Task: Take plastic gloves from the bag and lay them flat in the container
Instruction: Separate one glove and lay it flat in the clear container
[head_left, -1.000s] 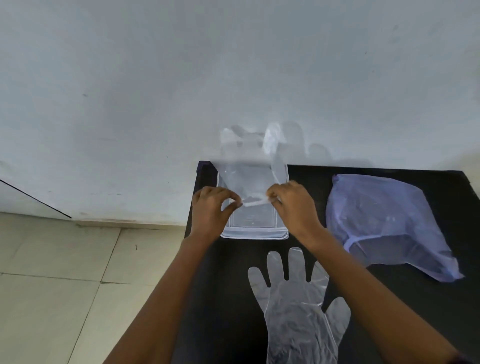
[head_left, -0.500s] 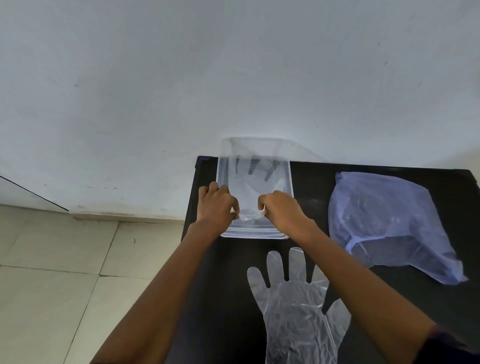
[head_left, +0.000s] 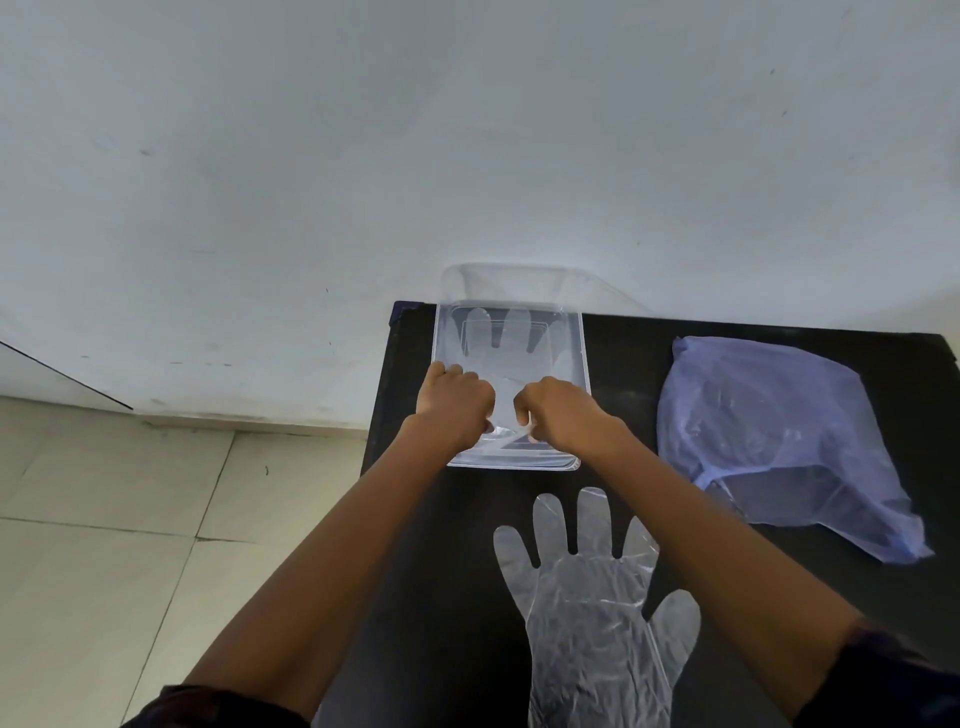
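Observation:
A clear rectangular container (head_left: 584, 364) stands at the far left of the black table (head_left: 447, 545), against the wall. A clear plastic glove (head_left: 501, 343) lies in it, fingers pointing away from me. My left hand (head_left: 453, 404) and my right hand (head_left: 563, 415) both pinch the cuff end of that glove at the container's near end. A second clear glove (head_left: 587, 587) lies flat on the table in front of the container, between my forearms. The pale blue plastic bag (head_left: 779, 436) rests to the right.
The table's left edge drops to a tiled floor (head_left: 104, 545). A white wall (head_left: 467, 156) rises right behind the container. The clear lid (head_left: 511, 283) leans behind the container against the wall.
The glove, held up in the air above the container a second ago, has come down and now lies inside it. Both hands have sunk to the container's near end.

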